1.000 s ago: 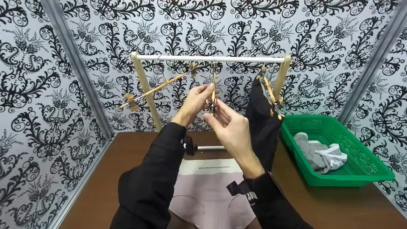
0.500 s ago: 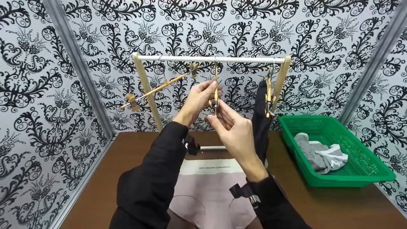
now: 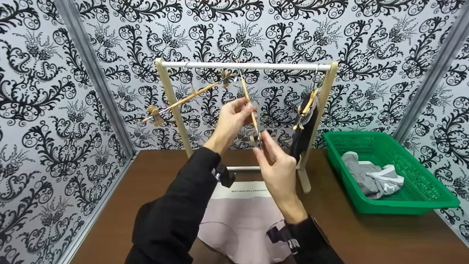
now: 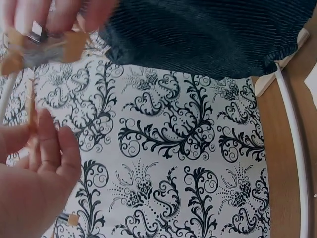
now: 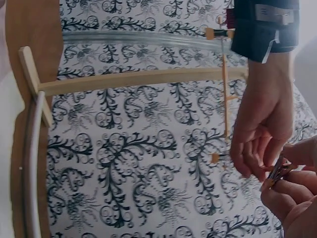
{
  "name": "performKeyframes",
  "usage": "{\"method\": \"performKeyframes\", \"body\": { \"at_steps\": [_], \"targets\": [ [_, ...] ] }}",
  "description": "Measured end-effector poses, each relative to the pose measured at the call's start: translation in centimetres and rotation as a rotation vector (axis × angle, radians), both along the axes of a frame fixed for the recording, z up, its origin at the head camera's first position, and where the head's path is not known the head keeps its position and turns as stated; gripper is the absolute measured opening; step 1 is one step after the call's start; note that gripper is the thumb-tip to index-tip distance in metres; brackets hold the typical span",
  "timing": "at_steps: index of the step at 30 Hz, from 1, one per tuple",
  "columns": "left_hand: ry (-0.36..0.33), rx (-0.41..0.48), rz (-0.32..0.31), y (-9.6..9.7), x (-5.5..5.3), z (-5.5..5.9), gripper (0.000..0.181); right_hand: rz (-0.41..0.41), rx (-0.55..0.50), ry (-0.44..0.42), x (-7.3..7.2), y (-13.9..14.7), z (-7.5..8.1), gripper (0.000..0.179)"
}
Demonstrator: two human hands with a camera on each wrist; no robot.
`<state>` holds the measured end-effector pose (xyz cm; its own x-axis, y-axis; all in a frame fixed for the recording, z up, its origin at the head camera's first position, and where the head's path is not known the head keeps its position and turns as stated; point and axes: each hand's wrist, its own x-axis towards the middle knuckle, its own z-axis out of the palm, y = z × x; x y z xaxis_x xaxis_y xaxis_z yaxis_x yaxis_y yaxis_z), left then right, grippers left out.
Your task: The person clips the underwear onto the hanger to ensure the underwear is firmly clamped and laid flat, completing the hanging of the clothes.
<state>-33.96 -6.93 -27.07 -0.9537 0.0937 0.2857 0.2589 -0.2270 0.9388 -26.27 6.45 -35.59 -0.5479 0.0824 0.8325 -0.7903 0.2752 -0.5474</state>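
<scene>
In the head view a wooden clip hanger hangs from the rack's middle, its near end tilted toward me. My left hand pinches its bar around the middle. At the near end, my right hand grips the clip between thumb and fingers. The right wrist view shows that clip in the right fingers, the left hand close by. Pale pink underpants with a cream waistband lie flat on the table below, partly covered by my arms. No cloth shows in the held clip.
The white-railed wooden rack stands at the back. A second clip hanger hangs at left; another at right carries a black ribbed garment. On the right, a green basket contains grey-and-white cloth.
The middle hanger's near end has swung right and down, both hands moving with it. The right hanger has turned, and its black garment now shows narrower, behind the rack's right post.
</scene>
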Motion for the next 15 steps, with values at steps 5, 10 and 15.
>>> {"method": "performKeyframes", "body": {
  "at_steps": [5,10,15],
  "targets": [
    [-0.02,-0.034,0.009,0.6,0.4,-0.7,0.035,-0.181,0.091,-0.001,-0.7,0.5,-2.2,0.054],
    [-0.009,-0.067,0.013,1.4,0.8,-2.1,0.033,-0.291,0.063,-0.027,-0.7,1.0,-3.1,0.048],
    [-0.015,-0.076,0.028,1.9,0.8,-3.9,0.036,-0.252,-0.014,-0.094,-0.5,1.3,-4.3,0.039]
  ]
}}
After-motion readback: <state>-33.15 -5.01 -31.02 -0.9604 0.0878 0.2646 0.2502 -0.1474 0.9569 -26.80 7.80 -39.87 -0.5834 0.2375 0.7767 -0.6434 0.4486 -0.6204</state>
